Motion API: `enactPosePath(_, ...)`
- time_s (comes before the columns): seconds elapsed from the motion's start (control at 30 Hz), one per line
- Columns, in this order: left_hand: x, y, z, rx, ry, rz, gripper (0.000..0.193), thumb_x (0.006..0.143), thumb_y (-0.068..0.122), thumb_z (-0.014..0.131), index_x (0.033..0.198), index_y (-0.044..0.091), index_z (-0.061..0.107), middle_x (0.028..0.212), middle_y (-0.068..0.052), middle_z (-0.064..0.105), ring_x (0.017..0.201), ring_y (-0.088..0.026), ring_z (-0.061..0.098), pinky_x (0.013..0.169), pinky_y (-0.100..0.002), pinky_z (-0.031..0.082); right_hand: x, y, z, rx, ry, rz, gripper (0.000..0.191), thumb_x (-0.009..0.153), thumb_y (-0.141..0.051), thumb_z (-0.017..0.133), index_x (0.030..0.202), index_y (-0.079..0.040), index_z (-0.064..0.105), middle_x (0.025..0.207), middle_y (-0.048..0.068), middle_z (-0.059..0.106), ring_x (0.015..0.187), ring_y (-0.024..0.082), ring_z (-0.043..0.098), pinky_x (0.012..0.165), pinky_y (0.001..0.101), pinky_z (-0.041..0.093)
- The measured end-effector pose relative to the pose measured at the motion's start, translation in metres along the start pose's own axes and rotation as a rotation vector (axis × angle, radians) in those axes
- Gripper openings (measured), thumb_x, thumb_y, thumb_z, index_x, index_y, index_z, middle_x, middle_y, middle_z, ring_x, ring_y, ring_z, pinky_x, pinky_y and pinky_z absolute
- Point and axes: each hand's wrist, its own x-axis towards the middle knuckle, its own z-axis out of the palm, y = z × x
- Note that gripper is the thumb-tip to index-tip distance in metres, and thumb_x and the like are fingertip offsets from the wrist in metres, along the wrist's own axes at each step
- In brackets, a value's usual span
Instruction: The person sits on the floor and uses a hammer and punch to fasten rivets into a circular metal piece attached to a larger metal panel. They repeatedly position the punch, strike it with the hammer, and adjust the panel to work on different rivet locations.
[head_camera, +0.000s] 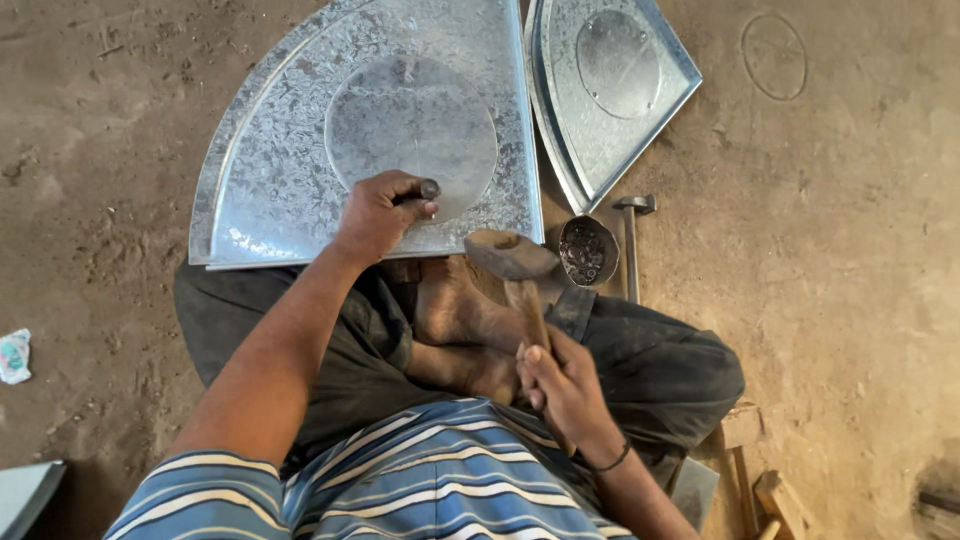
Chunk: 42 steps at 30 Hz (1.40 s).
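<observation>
Galvanised steel, bright and mottled with a crystalline spangle, makes up the quarter-round sheet-metal piece lying flat on the dirt floor straight ahead of the seated person, its straight lower edge close against the crossed legs. It is shaped like a pie wedge, with a curved outer edge turned up into a low rim on the left and two straight edges meeting at the lower right, and a flat round disc of duller grey metal lies in its middle. The left hand is closed around a short dark metal punch, held near the disc's lower edge; whether the tip touches the metal cannot be told. The right hand grips the wooden handle of a worn wooden mallet, whose blunt head hangs just below the sheet's lower right corner, near the punch. Just beside the mallet head sits a small dark metal bowl holding small dark pieces too small to make out, and a steel hammer lies next to it on the floor. A second wedge-shaped galvanised piece with its own round disc lies to the right of the first, tilted.
</observation>
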Motion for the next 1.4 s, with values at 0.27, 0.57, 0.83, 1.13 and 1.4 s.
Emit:
enactPosePath(0.27,-0.010,0.009,-0.002,0.286,-0.012,0.086,0.026,0.083,0.015,0.085,0.109,0.014,0.079,0.098,-0.004,0.077,0.088,-0.017,0.075,0.075,-0.032,0.056,0.001,-0.148,-0.032,0.043,-0.371,-0.669,0.036,0.104,-0.037,0.064,0.113,-0.002,0.064,0.074,0.004,0.062,0.059,0.016,0.059,0.051,0.0315,0.055)
enactPosePath(0.57,-0.010,0.029,-0.006,0.251,-0.036,0.083,0.027,0.085,0.015,0.082,0.111,0.011,0.078,0.093,-0.005,0.075,0.083,-0.016,0.070,0.073,-0.032,0.054,0.046,-0.030,0.008,-0.051,-0.026,0.360,0.030,0.108,-0.030,0.051,0.090,-0.005,0.053,0.065,-0.002,0.050,0.048,0.008,0.046,0.042,0.0252,0.040)
enactPosePath(0.83,0.000,0.022,0.002,-0.161,0.290,-0.023,0.005,0.107,0.008,0.058,0.106,0.004,0.054,0.096,-0.006,0.075,0.073,-0.006,0.056,0.067,-0.024,0.049,0.020,-0.064,0.010,0.156,-0.118,-0.473,0.044,0.110,-0.047,0.056,0.111,-0.003,0.053,0.084,0.001,0.054,0.067,0.009,0.050,0.054,0.0262,0.042)
enactPosePath(1.13,-0.006,0.015,-0.005,0.066,0.331,0.209,0.008,0.106,0.009,0.059,0.110,0.003,0.057,0.099,-0.010,0.076,0.090,-0.011,0.071,0.078,-0.030,0.056,0.077,0.026,0.021,0.199,0.026,0.281,0.042,0.104,-0.046,0.049,0.088,-0.007,0.053,0.059,0.000,0.049,0.042,0.009,0.045,0.037,0.0257,0.039)
enactPosePath(1.4,-0.005,0.009,-0.001,-0.046,0.308,-0.012,0.008,0.106,0.012,0.057,0.109,0.005,0.055,0.096,-0.005,0.077,0.075,-0.009,0.062,0.069,-0.028,0.053,0.087,-0.036,0.025,-0.297,-0.041,0.379,0.040,0.101,-0.046,0.055,0.093,-0.007,0.054,0.063,-0.003,0.050,0.046,0.008,0.045,0.040,0.0253,0.039)
